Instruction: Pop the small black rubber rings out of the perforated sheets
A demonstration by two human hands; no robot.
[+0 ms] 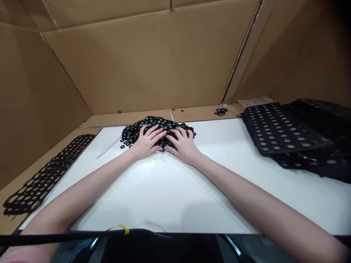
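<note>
A heap of small black rings lies toward the back of the white board. My left hand rests on the heap's near left side, its fingers spread. On the near right side lies my right hand, also with fingers spread. The two hands are close together, their thumbs and index fingertips almost meeting over the rings. The rings under my palms and fingers are hidden. A few loose rings sit at the heap's left edge, near a thin white stick.
Black perforated sheets with round holes lie along the left edge. Black sheets with pale dots are stacked at the right. A small cluster of rings lies on the back cardboard ledge. Cardboard walls enclose the board. A black cable crosses the front.
</note>
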